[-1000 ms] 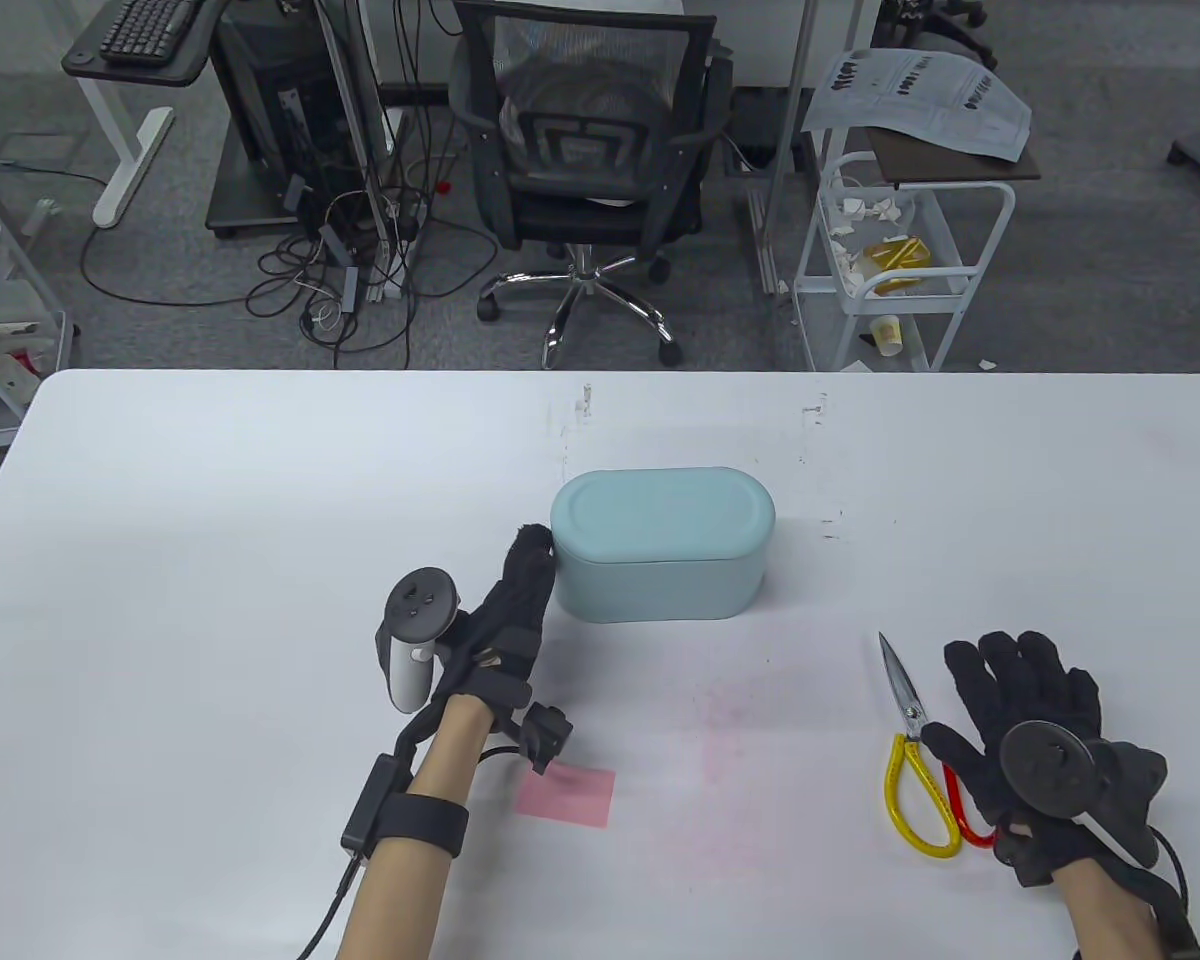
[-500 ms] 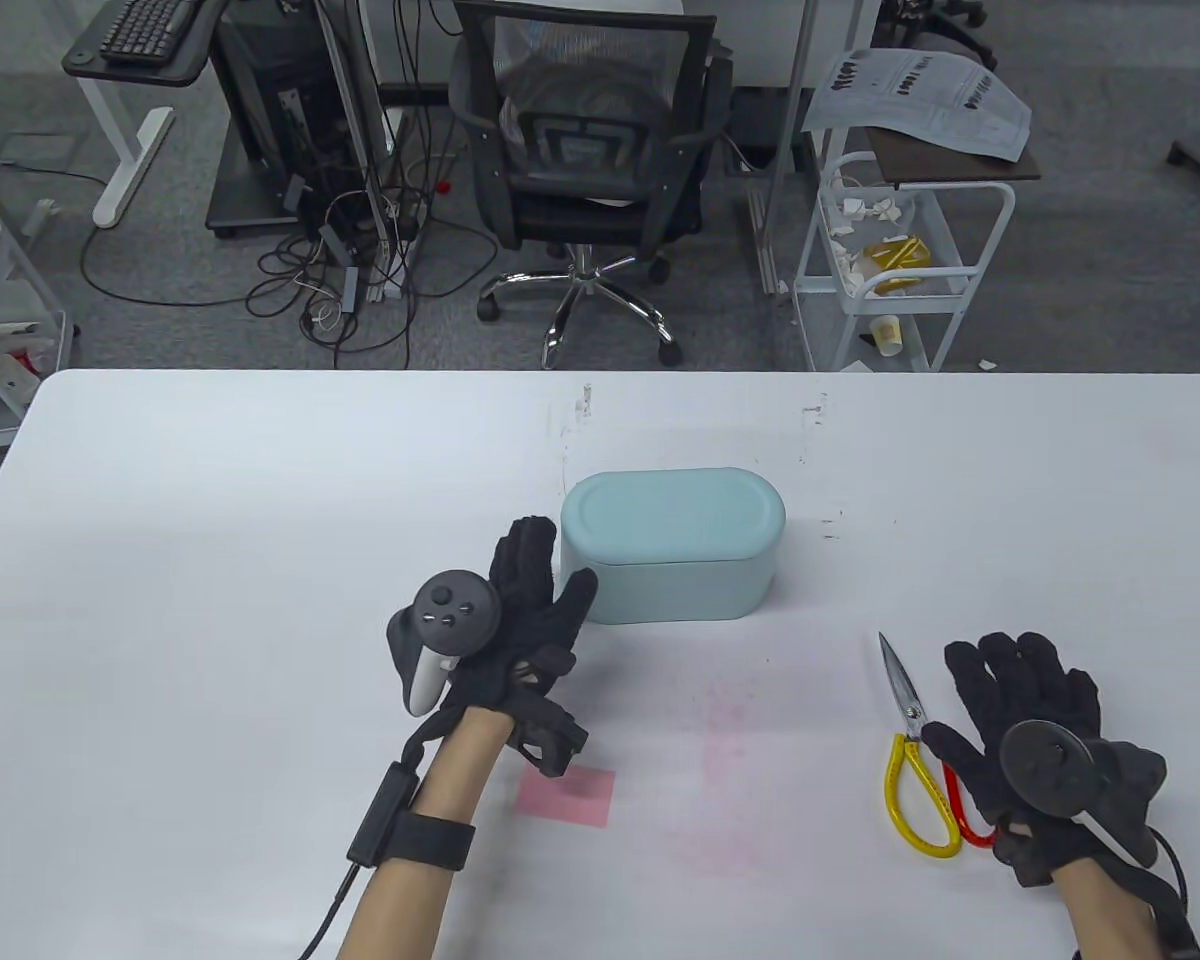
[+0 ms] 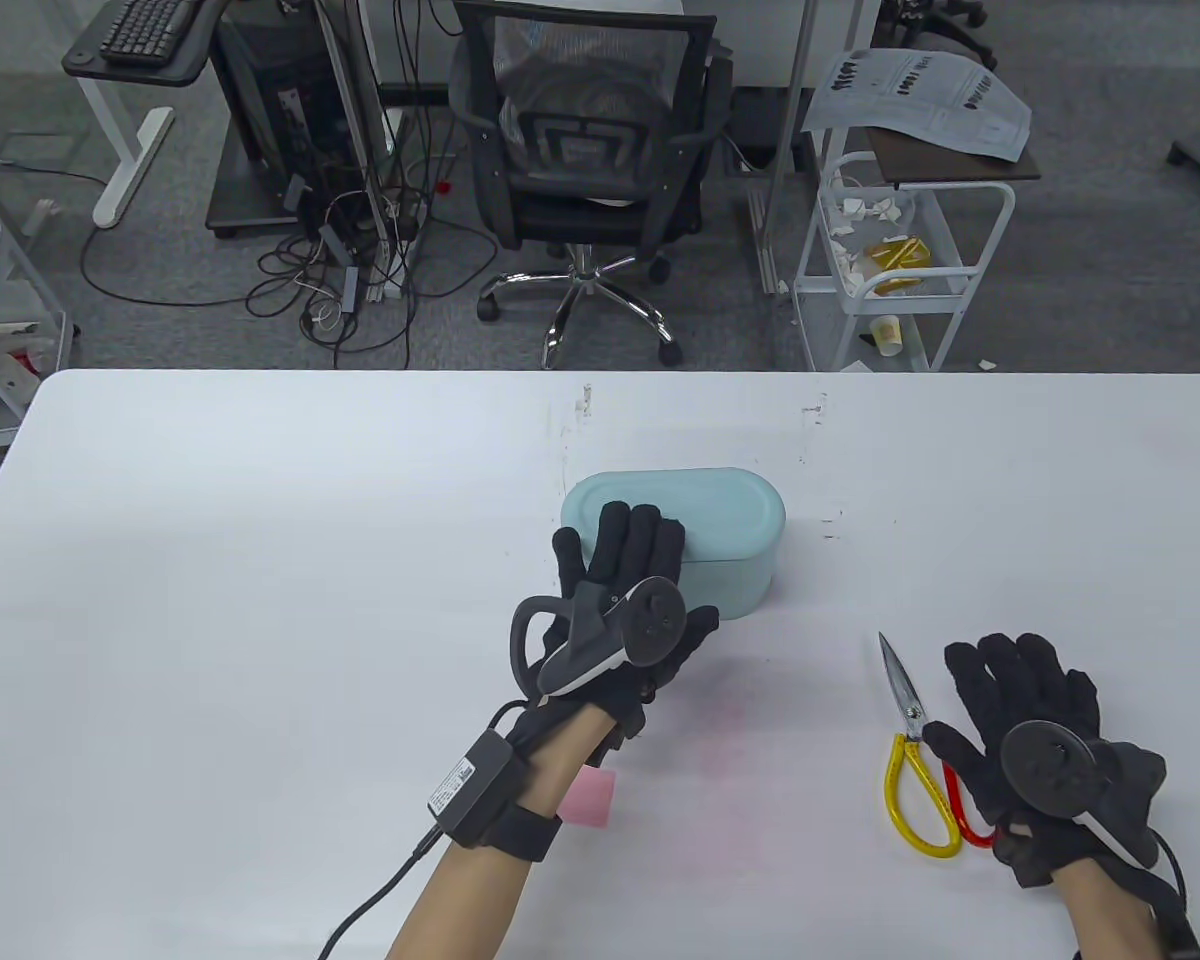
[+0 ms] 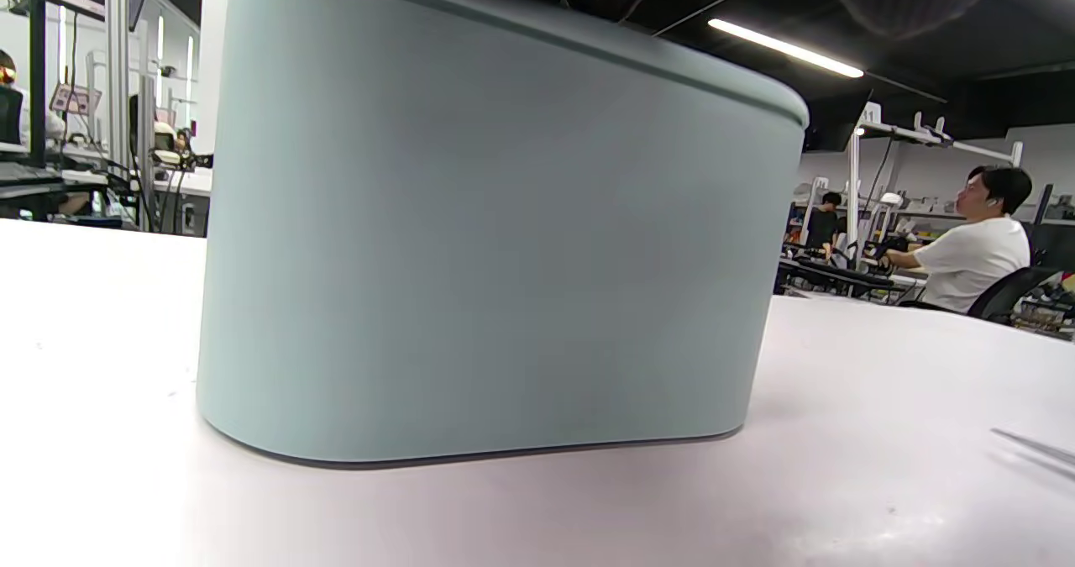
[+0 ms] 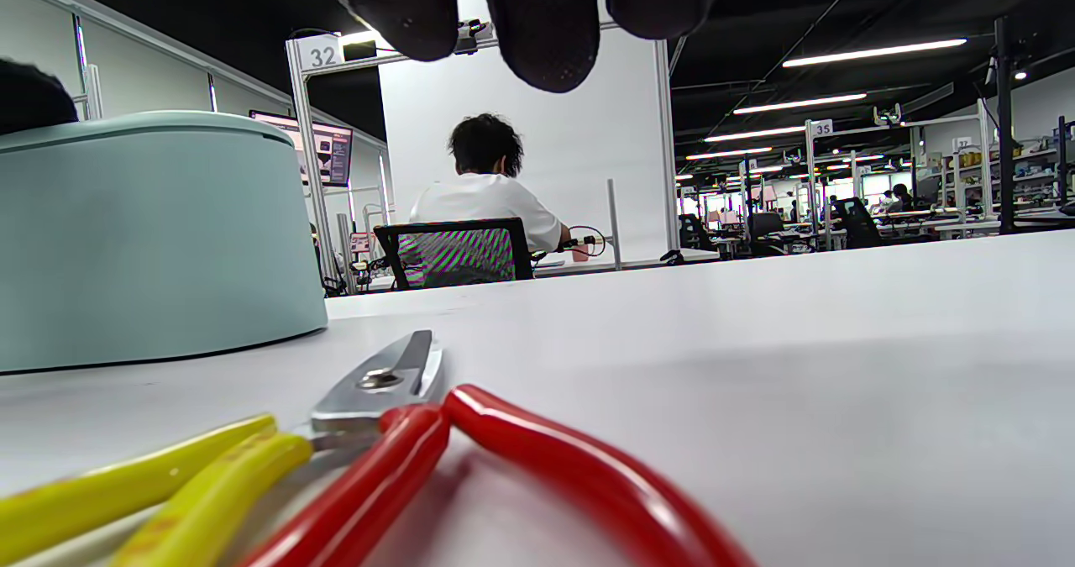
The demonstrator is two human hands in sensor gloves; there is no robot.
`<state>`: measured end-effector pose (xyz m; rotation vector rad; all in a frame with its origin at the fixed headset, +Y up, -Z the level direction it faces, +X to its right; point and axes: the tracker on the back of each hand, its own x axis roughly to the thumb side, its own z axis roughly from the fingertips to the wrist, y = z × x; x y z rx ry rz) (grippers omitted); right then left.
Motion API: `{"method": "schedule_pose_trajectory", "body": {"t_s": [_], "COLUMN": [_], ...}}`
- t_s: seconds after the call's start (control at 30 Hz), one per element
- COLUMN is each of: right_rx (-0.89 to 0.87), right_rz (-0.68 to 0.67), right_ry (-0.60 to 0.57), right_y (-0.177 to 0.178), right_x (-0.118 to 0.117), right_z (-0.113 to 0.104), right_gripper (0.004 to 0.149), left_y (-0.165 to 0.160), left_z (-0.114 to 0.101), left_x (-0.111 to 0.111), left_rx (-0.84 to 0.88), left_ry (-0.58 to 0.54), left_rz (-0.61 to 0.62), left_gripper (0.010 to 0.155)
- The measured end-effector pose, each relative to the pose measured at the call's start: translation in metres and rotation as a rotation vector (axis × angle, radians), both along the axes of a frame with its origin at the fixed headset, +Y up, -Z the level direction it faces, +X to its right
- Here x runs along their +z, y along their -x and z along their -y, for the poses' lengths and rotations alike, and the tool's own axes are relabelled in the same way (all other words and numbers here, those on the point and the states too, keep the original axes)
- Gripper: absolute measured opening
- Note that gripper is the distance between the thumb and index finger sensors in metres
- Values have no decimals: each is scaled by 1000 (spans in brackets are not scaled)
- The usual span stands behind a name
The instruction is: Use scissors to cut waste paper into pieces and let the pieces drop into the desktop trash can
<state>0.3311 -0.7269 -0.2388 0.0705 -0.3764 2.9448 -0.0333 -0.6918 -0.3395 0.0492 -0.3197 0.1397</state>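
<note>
While the desktop trash can [image 3: 730, 545] is standing upright near the middle of the white table [image 3: 210, 560] with its lid closed, the left hand [image 3: 625, 590] is reaching over its near left end. The fingers [image 3: 628, 540] of that hand are lying straight across the lid, gripping nothing; whether they are pressing on the lid cannot be told. In the left wrist view, the pale blue-green wall of the can [image 4: 495, 239] is filling most of the frame.

The right hand [image 3: 1025, 705] is resting palm down on the table at the right, fingers spread and relaxed, holding nothing. The scissors [image 3: 915, 760] are lying flat and closed just beside it, blades pointing away from the person, with the yellow handle loop [image 3: 920, 800] outermost and the red handle loop [image 3: 965, 815] partly hidden under the hand. The right wrist view is showing both loops [image 5: 470, 466] lying on the table, untouched.

A pink piece of paper [image 3: 590, 797] is lying flat on the table near the person, partly covered by the left forearm, well apart from the scissors.
</note>
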Motion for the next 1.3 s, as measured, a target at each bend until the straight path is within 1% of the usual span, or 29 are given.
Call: {"method": "schedule_pose_trajectory", "body": {"t_s": [0.07, 0.13, 0.23, 0.57, 0.97, 1.13, 1.3], "right_rx": [-2, -3, -1, -4, -4, -5, -7], "right_rz": [-2, -4, -7, -8, -10, -11, -10], "right_ry": [-3, -2, 0, 0, 0, -1, -1], "right_y": [0, 0, 0, 0, 0, 0, -1], "right_x": [0, 0, 0, 0, 1, 1, 1], "right_z": [0, 0, 0, 0, 0, 0, 0], "right_gripper": [79, 80, 80, 79, 79, 79, 79], "left_y": [0, -1, -5, -4, 7, 11, 17], "left_z": [2, 5, 7, 6, -14, -23, -40], "left_x": [1, 2, 4, 4, -4, -5, -12], "left_rx": [-11, -46, -85, -87, 35, 65, 129], "left_ry": [-39, -47, -97, -97, 3, -37, -38], "left_rz": [1, 2, -12, -5, 14, 13, -6], "left_gripper": [87, 88, 88, 88, 83, 82, 82]}}
